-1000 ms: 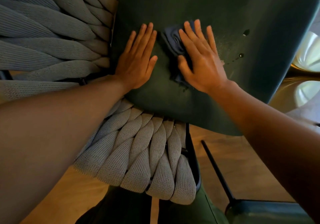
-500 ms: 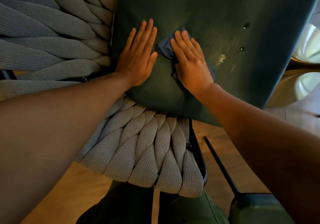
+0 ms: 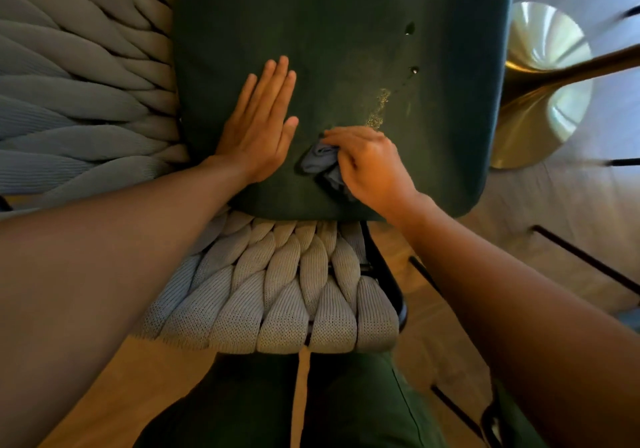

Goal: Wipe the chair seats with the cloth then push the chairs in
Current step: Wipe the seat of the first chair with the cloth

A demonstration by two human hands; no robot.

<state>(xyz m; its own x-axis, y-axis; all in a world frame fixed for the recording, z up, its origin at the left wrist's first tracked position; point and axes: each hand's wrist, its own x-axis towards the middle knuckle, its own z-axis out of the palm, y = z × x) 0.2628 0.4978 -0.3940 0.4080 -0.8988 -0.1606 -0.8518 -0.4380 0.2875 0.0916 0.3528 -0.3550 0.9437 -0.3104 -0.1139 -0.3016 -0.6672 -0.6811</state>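
Note:
A dark green chair seat (image 3: 339,32) fills the upper middle of the head view. My left hand (image 3: 261,125) lies flat on its near left part, fingers straight. Close to the seat's near edge, my right hand (image 3: 367,163) has its fingers curled around a bunched grey-blue cloth (image 3: 320,158), which touches the seat. A pale streak of crumbs or wet specks (image 3: 379,108) and two dark drops (image 3: 412,49) sit on the seat beyond my right hand.
The chair's woven grey rope back (image 3: 277,295) curves around the left and near sides of the seat. A brass table base (image 3: 540,87) stands at the right on the pale floor. Black chair legs (image 3: 585,257) and another green seat corner (image 3: 512,423) lie at lower right.
My right hand has dragged the cloth back toward the seat's near edge and curled from flat to gripping it, bunching it up. My left hand has stayed flat on the seat.

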